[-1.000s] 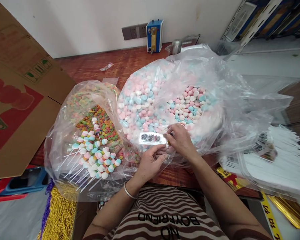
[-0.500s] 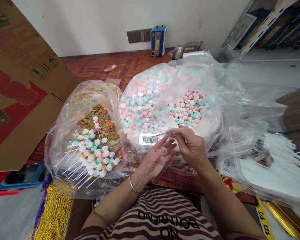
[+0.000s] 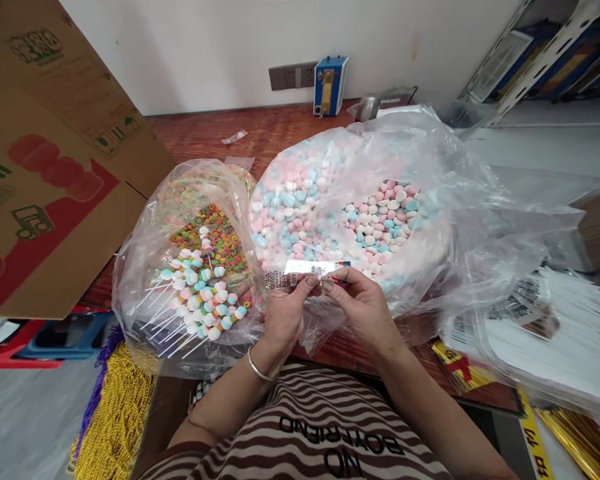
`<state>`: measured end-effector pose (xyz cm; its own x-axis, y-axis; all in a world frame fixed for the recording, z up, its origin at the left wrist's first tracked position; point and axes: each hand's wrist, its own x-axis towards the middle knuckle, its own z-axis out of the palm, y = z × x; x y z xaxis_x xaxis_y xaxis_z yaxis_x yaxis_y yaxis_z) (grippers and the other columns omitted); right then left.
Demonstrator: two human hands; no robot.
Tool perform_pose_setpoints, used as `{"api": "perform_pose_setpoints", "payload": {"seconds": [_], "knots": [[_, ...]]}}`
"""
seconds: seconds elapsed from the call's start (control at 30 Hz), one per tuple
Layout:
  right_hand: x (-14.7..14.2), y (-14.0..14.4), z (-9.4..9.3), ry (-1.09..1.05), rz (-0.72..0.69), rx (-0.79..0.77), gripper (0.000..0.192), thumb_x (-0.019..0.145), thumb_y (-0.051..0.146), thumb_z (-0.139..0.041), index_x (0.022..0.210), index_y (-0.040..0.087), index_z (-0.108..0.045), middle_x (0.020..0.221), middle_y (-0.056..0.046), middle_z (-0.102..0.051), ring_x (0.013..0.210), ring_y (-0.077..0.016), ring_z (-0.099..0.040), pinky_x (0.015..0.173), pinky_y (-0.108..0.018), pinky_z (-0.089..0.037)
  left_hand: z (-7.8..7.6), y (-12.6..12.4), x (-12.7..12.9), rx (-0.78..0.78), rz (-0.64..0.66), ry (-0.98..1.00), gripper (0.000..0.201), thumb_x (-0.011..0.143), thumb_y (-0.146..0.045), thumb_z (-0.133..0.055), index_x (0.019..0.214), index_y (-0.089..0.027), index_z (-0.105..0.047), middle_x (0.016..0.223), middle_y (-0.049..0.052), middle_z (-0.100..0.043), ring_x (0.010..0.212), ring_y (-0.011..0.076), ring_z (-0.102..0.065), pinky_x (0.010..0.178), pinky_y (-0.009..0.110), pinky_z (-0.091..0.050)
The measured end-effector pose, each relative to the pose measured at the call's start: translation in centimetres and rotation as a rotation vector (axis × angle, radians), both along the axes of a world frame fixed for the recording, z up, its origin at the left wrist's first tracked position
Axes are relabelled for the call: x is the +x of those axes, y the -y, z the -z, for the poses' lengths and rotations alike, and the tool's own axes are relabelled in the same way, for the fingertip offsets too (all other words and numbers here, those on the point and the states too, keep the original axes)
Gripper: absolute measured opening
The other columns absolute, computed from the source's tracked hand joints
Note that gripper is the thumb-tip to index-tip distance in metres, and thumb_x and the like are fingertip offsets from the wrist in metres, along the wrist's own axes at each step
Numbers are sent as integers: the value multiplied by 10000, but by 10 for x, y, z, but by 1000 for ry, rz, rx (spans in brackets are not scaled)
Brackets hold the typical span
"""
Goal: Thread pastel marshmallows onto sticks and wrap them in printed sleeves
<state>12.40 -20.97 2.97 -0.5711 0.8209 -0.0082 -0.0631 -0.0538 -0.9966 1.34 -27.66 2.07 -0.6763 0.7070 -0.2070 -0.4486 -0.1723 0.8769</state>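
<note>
Both hands meet in front of the large clear bag of pink, white and blue candies [image 3: 380,213]. My left hand [image 3: 285,317] pinches a small printed plastic wrapper [image 3: 279,279] between thumb and fingers. My right hand [image 3: 365,307], fingertips close to the left thumb, pinches the wrapper's near edge. Light glares off the wrapper, so whether anything is inside it cannot be made out. Left of the hands, several candy skewers [image 3: 210,303] on white sticks lie on a clear bag of small coloured ring candies [image 3: 215,230].
A cardboard box [image 3: 55,167] stands at the left. White sticks [image 3: 575,340] and printed wrappers [image 3: 523,300] lie at the right. A blue device [image 3: 331,87] stands against the wall. Gold tassels [image 3: 113,407] hang below the table at the lower left.
The left hand, whose fingers were spread, has closed on the wrapper. The right hand has come down slightly beside it. The wrapper is now held level between them. The view has shifted a little left.
</note>
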Motion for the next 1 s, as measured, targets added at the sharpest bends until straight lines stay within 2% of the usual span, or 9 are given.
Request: {"api": "perform_pose_setpoints", "payload": {"seconds": [0.13,0.33,0.43,0.5,0.6,0.67,0.77,0.87,1.0], "knots": [[-3,10,3,83,79,116,230,870,414,-683,780,203,-655,721,2,-621,699,-162,-560,644,-275,-460,3,5,-3,-18,-38,0,356,588,-396,-932,658,-175,-662,625,-27,-641,599,109,-577,654,257,-488],[-4,18,-1,216,94,316,436,941,469,-596,605,208,-497,581,35,-410,603,-130,-389,546,-256,-310,0,8,-3,22,-121,126,490,522,-456,-954,730,-179,-608,670,-52,-610,618,87,-553,642,234,-469],[-5,19,0,261,95,409,457,950,461,-589,587,211,-470,573,35,-403,600,-132,-380,554,-264,-299,0,13,-6,17,-34,165,497,558,-491,-938,715,-161,-601,615,-56,-574,554,73,-515,556,215,-426],[-5,19,0,282,85,466,466,947,443,-600,568,207,-466,563,36,-408,594,-131,-387,566,-269,-304,0,17,-10,38,8,198,491,532,-430,-964,707,-154,-597,590,-65,-555,523,59,-494,518,199,-402],[-4,21,-3,256,62,496,482,944,455,-617,556,203,-480,555,36,-432,585,-132,-411,577,-275,-323,1,21,-17,85,-21,331,526,448,-304,-1005,702,-155,-570,588,-86,-530,498,32,-454,481,166,-376],[-3,24,-6,192,37,479,449,971,485,-579,623,203,-561,597,23,-506,613,-146,-476,598,-280,-371,2,23,-21,92,-62,435,521,482,-285,-999,681,-157,-535,579,-93,-503,479,17,-411,460,155,-362],[-2,30,-13,80,26,472,347,1009,491,-524,886,212,-689,785,-19,-646,740,-182,-598,686,-310,-467,2,25,-27,129,-72,538,464,622,-292,-950,677,-160,-509,571,-93,-460,471,10,-373,447,152,-356],[-2,36,-19,-1,78,568,270,1004,456,-551,1063,232,-690,926,-49,-665,858,-212,-630,791,-361,-510,-2,26,-30,193,-53,582,486,692,-323,-918,661,-167,-460,557,-96,-403,474,9,-355,449,148,-349],[-5,44,-24,-30,59,677,275,1006,443,-535,1153,252,-668,1046,-86,-657,940,-243,-635,849,-417,-526,-6,28,-30,176,-70,576,497,749,-364,-879,650,-175,-431,535,-100,-355,466,16,-333,454,160,-347]]}}
